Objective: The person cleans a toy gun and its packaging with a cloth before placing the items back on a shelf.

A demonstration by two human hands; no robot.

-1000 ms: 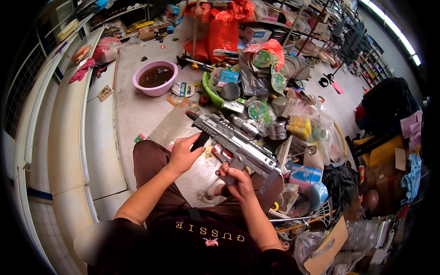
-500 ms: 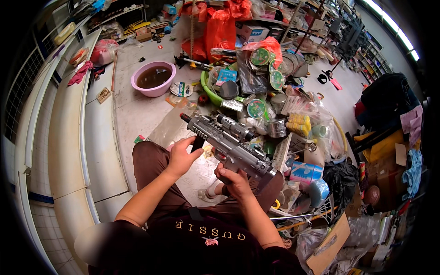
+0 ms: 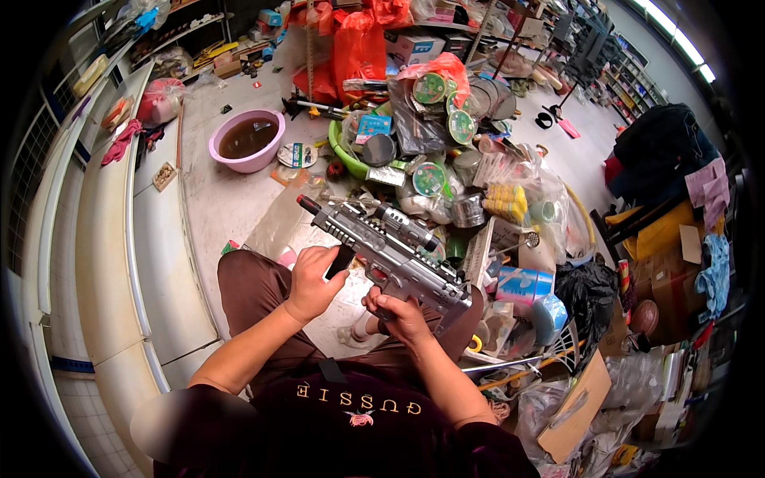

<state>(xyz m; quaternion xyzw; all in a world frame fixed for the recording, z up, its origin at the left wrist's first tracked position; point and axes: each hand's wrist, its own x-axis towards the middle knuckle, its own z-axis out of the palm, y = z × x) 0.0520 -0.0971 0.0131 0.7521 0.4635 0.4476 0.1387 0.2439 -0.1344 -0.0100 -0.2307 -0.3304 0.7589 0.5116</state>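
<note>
A grey toy gun (image 3: 394, 259) with a red muzzle tip and a scope on top lies slantwise above my lap, its muzzle toward the far left. My left hand (image 3: 316, 280) is closed around the black foregrip (image 3: 340, 261) under the barrel. At the rear, my right hand (image 3: 400, 317) wraps the pistol grip, which the fingers mostly hide. Its thumb lies up near the gun's body, and whether a finger touches the trigger I cannot tell.
A pink basin (image 3: 249, 139) of brown water stands far left on the floor. Beyond the gun, a green basin (image 3: 344, 151) overflows with tins and packets. Plastic bags, blue packs (image 3: 524, 285) and a cardboard sheet (image 3: 575, 410) crowd the right. White shelving (image 3: 119, 263) runs along the left.
The whole scene has shifted slightly left in view. Both hands keep their hold on the toy gun, which stays at nearly the same slant.
</note>
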